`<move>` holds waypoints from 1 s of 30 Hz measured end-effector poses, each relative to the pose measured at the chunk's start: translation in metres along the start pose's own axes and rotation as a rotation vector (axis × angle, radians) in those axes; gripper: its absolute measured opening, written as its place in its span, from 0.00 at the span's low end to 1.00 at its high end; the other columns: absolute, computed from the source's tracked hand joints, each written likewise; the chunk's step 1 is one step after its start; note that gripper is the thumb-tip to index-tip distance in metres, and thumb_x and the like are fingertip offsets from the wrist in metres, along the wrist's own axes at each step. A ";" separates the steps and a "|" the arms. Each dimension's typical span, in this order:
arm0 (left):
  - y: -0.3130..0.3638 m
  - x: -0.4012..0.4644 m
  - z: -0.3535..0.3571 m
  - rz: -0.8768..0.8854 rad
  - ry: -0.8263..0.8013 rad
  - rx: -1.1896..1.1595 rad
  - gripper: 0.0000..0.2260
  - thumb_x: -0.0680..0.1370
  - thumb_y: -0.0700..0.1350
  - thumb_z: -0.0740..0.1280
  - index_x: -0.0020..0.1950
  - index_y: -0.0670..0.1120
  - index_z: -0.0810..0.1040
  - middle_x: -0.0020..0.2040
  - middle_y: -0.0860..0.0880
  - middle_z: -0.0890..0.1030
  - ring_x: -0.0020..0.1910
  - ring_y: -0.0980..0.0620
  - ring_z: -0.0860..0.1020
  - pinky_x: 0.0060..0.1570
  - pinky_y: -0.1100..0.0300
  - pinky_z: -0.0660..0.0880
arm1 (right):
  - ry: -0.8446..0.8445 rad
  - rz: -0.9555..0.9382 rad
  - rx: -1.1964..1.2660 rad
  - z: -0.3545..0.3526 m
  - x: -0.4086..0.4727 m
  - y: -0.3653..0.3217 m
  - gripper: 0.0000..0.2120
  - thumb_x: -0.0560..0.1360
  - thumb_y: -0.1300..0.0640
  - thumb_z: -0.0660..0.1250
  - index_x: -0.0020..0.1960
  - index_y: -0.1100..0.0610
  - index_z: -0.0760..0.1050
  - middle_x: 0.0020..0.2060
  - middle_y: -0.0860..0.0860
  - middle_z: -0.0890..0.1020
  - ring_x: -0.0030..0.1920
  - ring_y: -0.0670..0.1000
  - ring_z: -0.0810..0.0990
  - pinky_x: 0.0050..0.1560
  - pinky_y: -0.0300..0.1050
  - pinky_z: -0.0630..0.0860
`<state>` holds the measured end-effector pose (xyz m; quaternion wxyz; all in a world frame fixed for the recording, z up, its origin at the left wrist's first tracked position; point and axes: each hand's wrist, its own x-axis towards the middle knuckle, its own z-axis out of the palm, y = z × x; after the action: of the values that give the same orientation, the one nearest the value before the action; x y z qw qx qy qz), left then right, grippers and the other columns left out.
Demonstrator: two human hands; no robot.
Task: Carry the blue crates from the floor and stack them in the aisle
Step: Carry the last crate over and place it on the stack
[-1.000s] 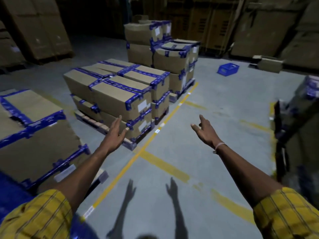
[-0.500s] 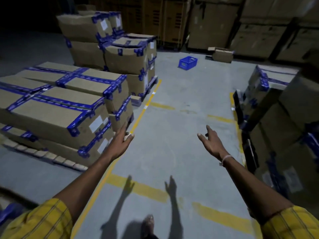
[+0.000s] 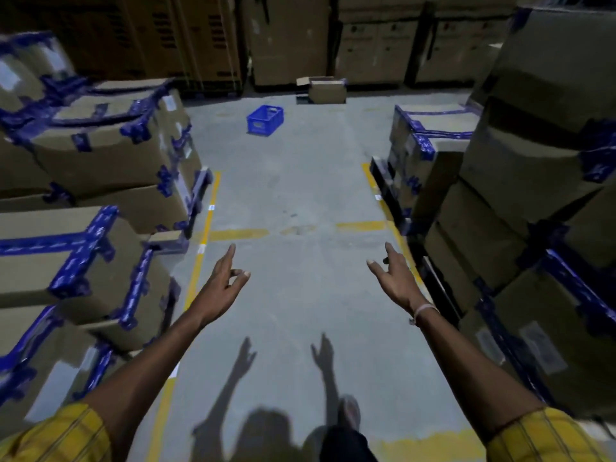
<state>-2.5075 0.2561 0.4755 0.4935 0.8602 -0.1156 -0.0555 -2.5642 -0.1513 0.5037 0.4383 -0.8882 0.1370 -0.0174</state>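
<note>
One blue crate (image 3: pixel 265 120) sits alone on the grey floor at the far end of the aisle, well beyond my reach. Both arms stretch out in front of me over the aisle. My left hand (image 3: pixel 222 284) hangs in the air with relaxed, loosely bent fingers and holds nothing. My right hand (image 3: pixel 395 278) is likewise raised and empty, fingers spread loosely. Neither hand touches anything.
Cardboard boxes with blue tape (image 3: pixel 100 155) are stacked on pallets along the left, and another stack of boxes (image 3: pixel 520 181) lines the right. Yellow floor lines (image 3: pixel 206 225) mark the aisle edges. A small open carton (image 3: pixel 325 90) lies behind the crate, before a wall of tall boxes.
The view has swung right and moved forward, so the aisle now runs straight ahead and the blue crate is centred and nearer. Both hands stay raised and empty.
</note>
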 end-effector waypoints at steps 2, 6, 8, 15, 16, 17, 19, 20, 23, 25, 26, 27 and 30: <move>-0.005 0.053 0.007 0.013 -0.002 -0.023 0.35 0.74 0.72 0.61 0.76 0.75 0.45 0.71 0.76 0.57 0.68 0.62 0.72 0.66 0.42 0.75 | 0.011 0.000 -0.006 -0.001 0.050 0.006 0.37 0.80 0.40 0.62 0.82 0.53 0.51 0.75 0.56 0.65 0.72 0.55 0.69 0.66 0.48 0.66; -0.011 0.155 0.022 -0.007 -0.010 -0.054 0.34 0.75 0.71 0.61 0.76 0.74 0.47 0.76 0.64 0.58 0.69 0.62 0.71 0.69 0.44 0.73 | 0.017 -0.008 -0.001 -0.004 0.163 0.011 0.38 0.79 0.40 0.63 0.82 0.53 0.51 0.78 0.54 0.61 0.75 0.55 0.66 0.69 0.48 0.62; -0.011 0.200 0.025 -0.018 0.013 -0.080 0.32 0.74 0.71 0.62 0.74 0.75 0.49 0.77 0.60 0.58 0.69 0.60 0.72 0.67 0.45 0.75 | 0.002 0.007 0.002 -0.006 0.215 0.008 0.38 0.80 0.41 0.63 0.82 0.53 0.50 0.78 0.54 0.60 0.75 0.54 0.65 0.68 0.47 0.62; -0.021 0.347 0.009 -0.041 0.054 -0.102 0.30 0.77 0.68 0.63 0.73 0.77 0.49 0.79 0.62 0.55 0.70 0.59 0.71 0.67 0.44 0.74 | -0.085 -0.010 -0.062 -0.009 0.396 -0.021 0.39 0.79 0.36 0.62 0.82 0.50 0.50 0.79 0.53 0.58 0.74 0.55 0.67 0.70 0.50 0.64; -0.024 0.364 0.005 -0.055 0.068 -0.116 0.29 0.79 0.65 0.63 0.74 0.77 0.49 0.79 0.62 0.54 0.70 0.58 0.71 0.67 0.44 0.74 | -0.102 -0.020 -0.065 -0.005 0.418 -0.028 0.39 0.78 0.36 0.62 0.82 0.50 0.51 0.79 0.53 0.58 0.75 0.55 0.66 0.71 0.51 0.64; -0.029 0.382 0.001 -0.068 0.082 -0.125 0.30 0.80 0.63 0.63 0.75 0.76 0.48 0.78 0.63 0.54 0.70 0.58 0.71 0.67 0.44 0.74 | -0.115 -0.036 -0.072 0.000 0.441 -0.034 0.39 0.78 0.35 0.62 0.81 0.50 0.51 0.79 0.53 0.59 0.75 0.54 0.66 0.72 0.51 0.64; -0.040 0.421 -0.010 -0.098 0.100 -0.140 0.33 0.78 0.66 0.63 0.77 0.73 0.47 0.76 0.64 0.55 0.69 0.59 0.71 0.67 0.44 0.74 | -0.131 -0.058 -0.094 0.012 0.491 -0.049 0.39 0.78 0.36 0.63 0.81 0.49 0.52 0.77 0.54 0.63 0.74 0.53 0.67 0.71 0.51 0.65; -0.049 0.442 -0.017 -0.114 0.103 -0.149 0.35 0.77 0.69 0.63 0.78 0.72 0.46 0.75 0.65 0.55 0.69 0.61 0.71 0.67 0.44 0.74 | -0.138 -0.062 -0.098 0.020 0.517 -0.055 0.39 0.78 0.36 0.63 0.81 0.49 0.53 0.76 0.54 0.64 0.74 0.53 0.67 0.71 0.51 0.64; -0.080 0.511 -0.037 -0.148 0.111 -0.177 0.39 0.72 0.73 0.62 0.78 0.72 0.46 0.75 0.64 0.56 0.69 0.61 0.70 0.68 0.43 0.74 | -0.149 -0.075 -0.119 0.049 0.593 -0.070 0.39 0.77 0.34 0.63 0.81 0.47 0.52 0.76 0.54 0.64 0.71 0.53 0.71 0.70 0.51 0.66; -0.103 0.565 -0.054 -0.161 0.112 -0.173 0.39 0.72 0.74 0.63 0.78 0.73 0.45 0.75 0.64 0.57 0.72 0.58 0.70 0.69 0.42 0.73 | -0.156 -0.064 -0.119 0.071 0.645 -0.082 0.39 0.77 0.33 0.63 0.81 0.45 0.51 0.75 0.52 0.64 0.62 0.53 0.77 0.67 0.53 0.69; -0.117 0.593 -0.063 -0.165 0.118 -0.169 0.39 0.73 0.74 0.63 0.78 0.73 0.45 0.74 0.64 0.57 0.72 0.57 0.69 0.69 0.42 0.72 | -0.157 -0.059 -0.116 0.083 0.673 -0.088 0.40 0.76 0.32 0.62 0.81 0.44 0.51 0.75 0.51 0.64 0.59 0.53 0.78 0.66 0.54 0.71; -0.129 0.620 -0.072 -0.164 0.121 -0.168 0.38 0.74 0.72 0.63 0.78 0.72 0.46 0.74 0.64 0.57 0.72 0.57 0.69 0.68 0.42 0.73 | -0.157 -0.052 -0.109 0.095 0.698 -0.092 0.40 0.75 0.30 0.62 0.81 0.42 0.50 0.76 0.50 0.63 0.58 0.52 0.79 0.66 0.56 0.72; -0.149 0.700 -0.098 -0.202 0.095 -0.175 0.38 0.75 0.69 0.64 0.80 0.67 0.49 0.74 0.60 0.58 0.71 0.54 0.71 0.67 0.43 0.74 | -0.164 0.017 -0.043 0.123 0.767 -0.105 0.44 0.71 0.25 0.61 0.80 0.38 0.50 0.76 0.49 0.62 0.57 0.52 0.80 0.63 0.62 0.76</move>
<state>-1.7884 0.2327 0.4097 0.5634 0.8229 0.0001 -0.0738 -1.7841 -0.1932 0.4420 0.4291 -0.8946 0.1082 0.0620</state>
